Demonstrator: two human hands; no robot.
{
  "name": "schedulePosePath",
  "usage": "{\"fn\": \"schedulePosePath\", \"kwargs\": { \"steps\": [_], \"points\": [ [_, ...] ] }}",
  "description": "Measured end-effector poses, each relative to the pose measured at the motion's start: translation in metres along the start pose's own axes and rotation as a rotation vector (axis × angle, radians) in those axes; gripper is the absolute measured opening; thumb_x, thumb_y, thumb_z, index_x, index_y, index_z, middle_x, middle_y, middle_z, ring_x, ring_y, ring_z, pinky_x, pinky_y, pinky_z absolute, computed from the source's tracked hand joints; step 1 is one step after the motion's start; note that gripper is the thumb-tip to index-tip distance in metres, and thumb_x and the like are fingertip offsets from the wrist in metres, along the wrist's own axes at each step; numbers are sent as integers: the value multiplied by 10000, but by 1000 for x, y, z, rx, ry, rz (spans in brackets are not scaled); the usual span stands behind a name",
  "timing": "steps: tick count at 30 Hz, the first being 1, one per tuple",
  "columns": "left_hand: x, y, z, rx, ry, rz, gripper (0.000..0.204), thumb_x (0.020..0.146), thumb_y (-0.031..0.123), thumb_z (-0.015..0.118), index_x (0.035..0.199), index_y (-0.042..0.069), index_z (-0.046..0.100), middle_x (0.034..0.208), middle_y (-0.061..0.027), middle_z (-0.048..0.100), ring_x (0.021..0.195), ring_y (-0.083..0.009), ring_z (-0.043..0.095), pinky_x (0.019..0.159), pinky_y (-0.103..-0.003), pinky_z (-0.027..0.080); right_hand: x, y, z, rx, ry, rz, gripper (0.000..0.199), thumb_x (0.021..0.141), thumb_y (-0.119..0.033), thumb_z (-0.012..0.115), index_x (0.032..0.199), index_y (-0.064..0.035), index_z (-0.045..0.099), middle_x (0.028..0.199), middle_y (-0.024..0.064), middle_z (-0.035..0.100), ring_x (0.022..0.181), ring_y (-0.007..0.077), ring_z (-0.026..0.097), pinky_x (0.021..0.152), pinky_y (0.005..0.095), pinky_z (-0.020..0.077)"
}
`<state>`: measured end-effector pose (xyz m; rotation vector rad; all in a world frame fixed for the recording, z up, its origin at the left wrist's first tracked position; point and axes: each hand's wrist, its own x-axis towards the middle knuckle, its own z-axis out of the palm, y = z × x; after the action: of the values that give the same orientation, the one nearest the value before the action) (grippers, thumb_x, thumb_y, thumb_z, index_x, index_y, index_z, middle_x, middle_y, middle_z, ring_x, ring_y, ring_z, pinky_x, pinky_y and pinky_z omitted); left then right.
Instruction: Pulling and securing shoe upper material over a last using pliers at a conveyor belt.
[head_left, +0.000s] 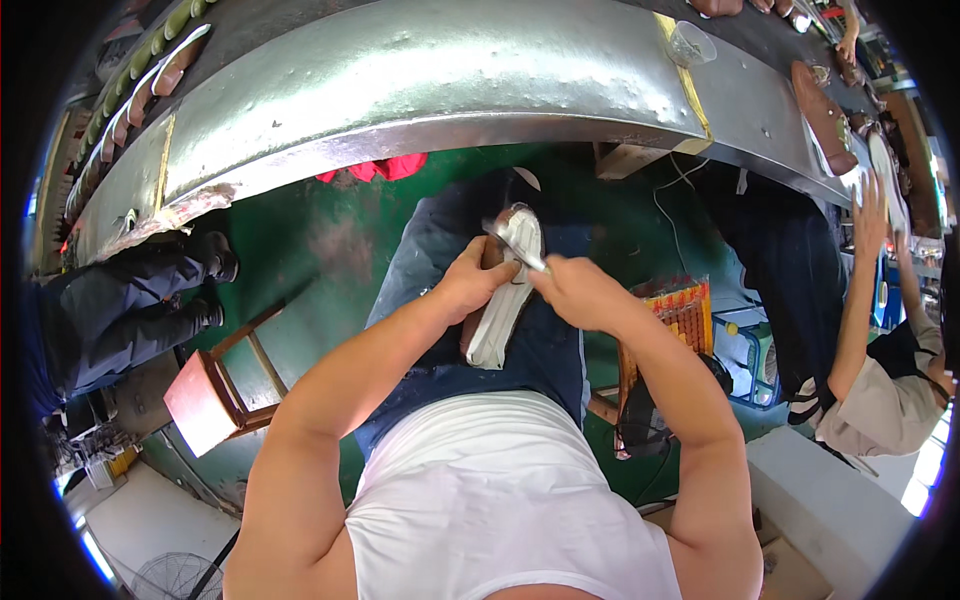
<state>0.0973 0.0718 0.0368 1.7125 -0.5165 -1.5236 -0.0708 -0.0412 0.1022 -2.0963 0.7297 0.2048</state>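
Note:
Across my lap lies a brown shoe [492,335], turned sole up, its underside showing a whitish, wrinkled surface. My left hand [470,283] is closed around its left side near the middle, thumb resting on the underside. A slim metal hand tool [522,247], partly blurred, crosses the sole just ahead of that thumb. My right hand [580,292] grips the tool's pale end from the right side of the shoe. Its exact kind cannot be made out.
A metal-faced bench [430,75] spans the far side, with a clear plastic cup [690,44] and a brown shoe [822,120] on it. A wooden stool [205,400] stands left. A co-worker's hand [870,215] is at the right; another person's legs [150,315] are left.

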Motion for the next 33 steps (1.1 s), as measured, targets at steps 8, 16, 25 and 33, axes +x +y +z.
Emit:
{"fn": "schedulePosePath", "kwargs": {
  "steps": [8, 16, 25, 33],
  "points": [
    [8, 7, -28, -217, -198, -110, 569, 879, 190, 714, 1332, -3, 428, 1227, -152, 594, 1125, -244, 597, 1013, -413, 460, -44, 9, -5, -109, -396, 67, 370, 929, -314, 591, 945, 54, 616, 882, 267, 655, 868, 428, 648, 781, 487, 501],
    [11, 6, -23, -263, -237, -85, 554, 888, 194, 707, 1326, -4, 431, 1249, -141, 586, 1147, -235, 583, 1025, -400, 449, -49, 1, 28, -355, -113, -108, 348, 920, -306, 625, 1009, 28, 584, 865, 219, 650, 832, 391, 649, 720, 462, 519],
    [10, -22, -12, -15, -19, 96, 499, 910, 209, 694, 1296, -4, 458, 1185, -96, 605, 1096, -174, 582, 969, -342, 473, -70, 34, 54, -188, 170, -196, 364, 919, -381, 617, 958, -20, 617, 809, 186, 655, 745, 372, 659, 656, 460, 517],
    [-27, -71, -2, 85, -44, 359, 927, 926, 186, 620, 1559, 65, -46, 1562, -238, 155, 1459, -338, 185, 1177, -404, 197, -76, 45, 37, 32, -225, 141, 467, 965, -432, 521, 879, 13, 631, 782, 251, 656, 775, 436, 644, 704, 505, 489]
  ]
}}
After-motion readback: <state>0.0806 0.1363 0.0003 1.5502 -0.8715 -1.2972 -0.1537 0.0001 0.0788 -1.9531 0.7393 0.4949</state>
